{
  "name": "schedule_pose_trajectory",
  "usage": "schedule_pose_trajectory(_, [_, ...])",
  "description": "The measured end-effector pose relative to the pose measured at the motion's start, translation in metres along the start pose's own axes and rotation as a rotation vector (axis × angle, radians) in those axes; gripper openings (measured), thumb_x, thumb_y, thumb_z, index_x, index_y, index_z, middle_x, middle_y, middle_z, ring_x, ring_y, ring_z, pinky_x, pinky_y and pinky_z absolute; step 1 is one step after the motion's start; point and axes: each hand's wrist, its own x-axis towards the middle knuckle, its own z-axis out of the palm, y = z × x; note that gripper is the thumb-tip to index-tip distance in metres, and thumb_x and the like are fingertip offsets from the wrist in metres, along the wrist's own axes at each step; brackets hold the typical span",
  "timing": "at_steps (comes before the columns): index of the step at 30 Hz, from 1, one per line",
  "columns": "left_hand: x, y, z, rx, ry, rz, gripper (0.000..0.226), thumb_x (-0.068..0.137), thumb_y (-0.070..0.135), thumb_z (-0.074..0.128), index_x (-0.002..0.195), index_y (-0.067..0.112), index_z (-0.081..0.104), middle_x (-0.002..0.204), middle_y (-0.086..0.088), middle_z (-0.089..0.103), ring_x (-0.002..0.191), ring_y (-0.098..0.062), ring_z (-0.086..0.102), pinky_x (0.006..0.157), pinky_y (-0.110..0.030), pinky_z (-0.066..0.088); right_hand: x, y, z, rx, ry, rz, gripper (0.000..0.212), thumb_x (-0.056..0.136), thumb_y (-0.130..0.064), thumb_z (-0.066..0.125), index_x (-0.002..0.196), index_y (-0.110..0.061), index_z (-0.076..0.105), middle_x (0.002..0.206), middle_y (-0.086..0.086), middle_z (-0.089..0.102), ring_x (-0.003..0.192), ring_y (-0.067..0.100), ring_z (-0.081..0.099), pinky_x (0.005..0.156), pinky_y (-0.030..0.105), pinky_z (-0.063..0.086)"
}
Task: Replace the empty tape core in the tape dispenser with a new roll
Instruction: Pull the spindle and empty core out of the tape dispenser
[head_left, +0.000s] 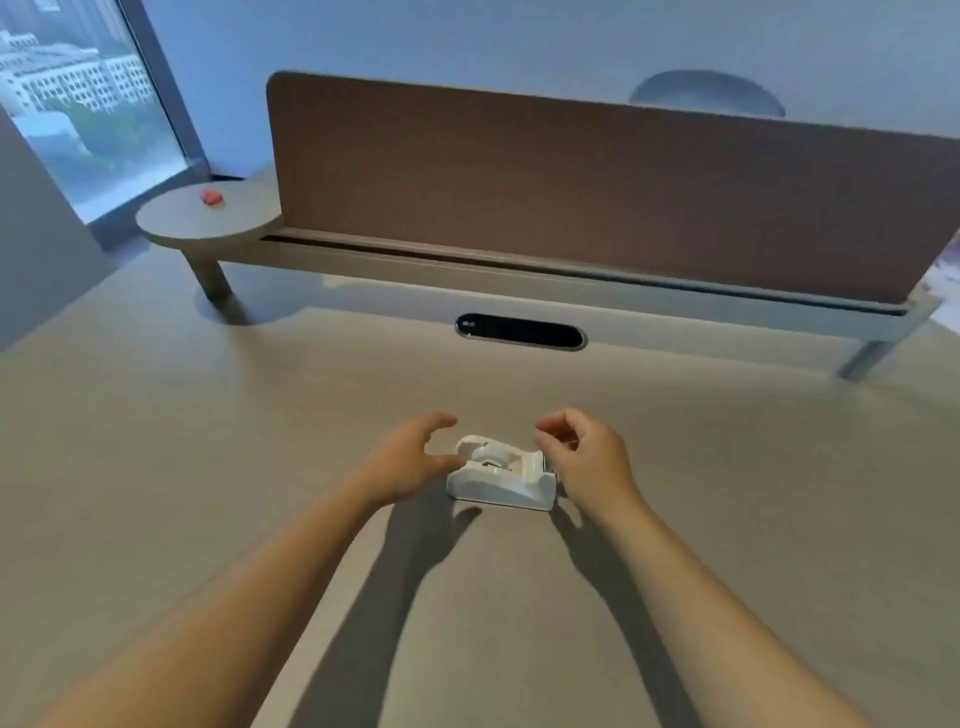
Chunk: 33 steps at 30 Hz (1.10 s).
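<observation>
A white tape dispenser (501, 475) sits on the beige desk (208, 441) in the middle of the view, between my two hands. A pale ring, either a roll or a core (488, 460), rests in its cradle; I cannot tell which. My left hand (415, 457) is at the dispenser's left end, fingers apart and curved, thumb touching or nearly touching the housing. My right hand (587, 457) hovers at the right end by the cutter, with fingertips pinched together; whether anything is between them is too small to tell.
A brown divider panel (597, 192) stands on a raised shelf (467, 254) across the back of the desk. A round side shelf (208, 215) at the back left holds a small red object (212, 197). A dark oval slot (519, 331) sits under the shelf.
</observation>
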Motion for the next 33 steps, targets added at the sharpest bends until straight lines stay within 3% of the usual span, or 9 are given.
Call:
schedule_pose_trajectory(6, [0.017,-0.025,0.022,0.026,-0.045,-0.024,0.065,0.08,0.022,0.06,0.137,0.019,0.028,0.147,-0.005,0.036,0.13,-0.024,0.037,0.106,-0.034,0.031,0.018,0.028,0.035,-0.179,-0.043,-0.017,0.018,0.083,-0.016,0.055,0.099,-0.009,0.06,0.11,0.009,0.062,0.102,0.024,0.05,0.09,0.038,0.04])
schedule_pose_trajectory(10, [0.026,-0.035,0.028,-0.048,-0.015,-0.022,0.064,0.078,0.021,0.063,0.134,0.022,0.034,0.142,-0.004,0.043,0.124,-0.023,0.045,0.101,-0.031,0.035,0.024,0.037,0.044,-0.285,-0.047,-0.051,0.016,0.084,-0.023,0.054,0.096,-0.014,0.059,0.109,0.002,0.063,0.106,0.022,0.044,0.075,0.027,0.018])
schedule_pose_trajectory(18, [0.03,-0.04,0.03,-0.149,0.005,0.013,0.052,0.073,0.012,0.066,0.122,0.024,0.051,0.121,-0.004,0.06,0.093,-0.017,0.055,0.085,-0.026,0.041,0.025,0.039,0.05,-0.278,-0.053,-0.089,0.013,0.085,-0.017,0.053,0.096,-0.011,0.059,0.102,0.007,0.065,0.104,0.023,0.045,0.077,0.027,0.019])
schedule_pose_trajectory(24, [0.034,-0.041,0.031,-0.109,0.022,0.019,0.052,0.074,0.012,0.065,0.121,0.024,0.051,0.121,-0.004,0.061,0.098,-0.017,0.055,0.084,-0.024,0.039,0.024,0.041,0.058,-0.187,0.055,-0.096,0.008,0.082,-0.012,0.056,0.087,-0.011,0.063,0.085,0.002,0.062,0.097,0.021,0.047,0.076,0.025,0.016])
schedule_pose_trajectory(31, [0.039,-0.028,0.02,0.141,-0.048,0.047,0.056,0.075,0.023,0.065,0.128,0.019,0.044,0.135,-0.007,0.051,0.123,-0.024,0.045,0.1,-0.034,0.036,0.027,0.037,0.049,-0.112,0.063,-0.111,0.012,0.085,-0.016,0.055,0.091,-0.01,0.063,0.098,0.003,0.066,0.092,0.011,0.038,0.085,0.032,0.025])
schedule_pose_trajectory(33, [0.035,-0.016,0.012,0.036,-0.027,0.034,0.056,0.079,0.026,0.06,0.131,0.014,0.04,0.14,-0.006,0.045,0.126,-0.022,0.041,0.103,-0.033,0.033,0.028,0.031,0.042,-0.101,0.047,-0.122,0.013,0.085,-0.016,0.054,0.092,-0.009,0.063,0.097,0.003,0.065,0.093,0.013,0.04,0.089,0.037,0.031])
